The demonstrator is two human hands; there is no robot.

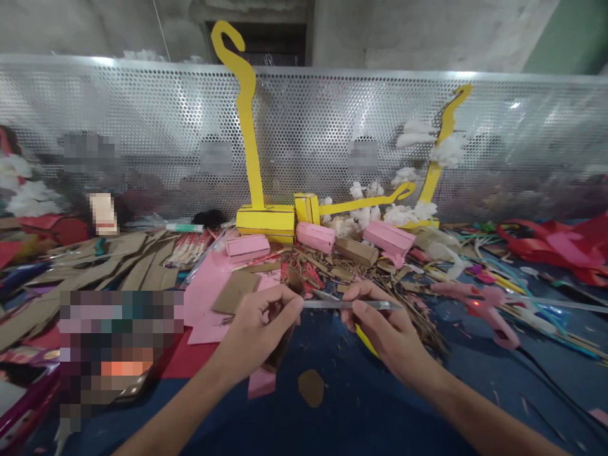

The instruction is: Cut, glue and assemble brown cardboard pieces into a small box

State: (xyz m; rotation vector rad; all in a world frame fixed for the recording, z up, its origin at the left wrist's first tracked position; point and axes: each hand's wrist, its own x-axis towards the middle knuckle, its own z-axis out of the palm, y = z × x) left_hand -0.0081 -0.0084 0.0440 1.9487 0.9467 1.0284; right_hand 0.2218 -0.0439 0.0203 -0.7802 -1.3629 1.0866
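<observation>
My left hand [268, 323] is closed, thumb and forefinger pinching the left end of a thin grey strip [325, 304]. The strip runs level across to my right hand [387, 326], where thumb and forefinger grip it, and its far end sticks out beyond them. A pointed metal blade shows just behind the strip, and a yellow handle [367, 342] appears under my right fingers; they look like parts of scissors, mostly hidden. Dark brown cardboard [280, 351] lies under my left hand, partly covered. Below, on the blue tabletop [361, 405], is a small round cardboard piece [311, 387].
Yellow hook-necked cardboard shapes [265, 221] stand at the back against a perforated metal panel [166, 126]. Pink boxes [316, 237] and cardboard scraps lie before them. A pink glue gun [489, 307] with a cord is at right. Cardboard strips [114, 266] cover the left.
</observation>
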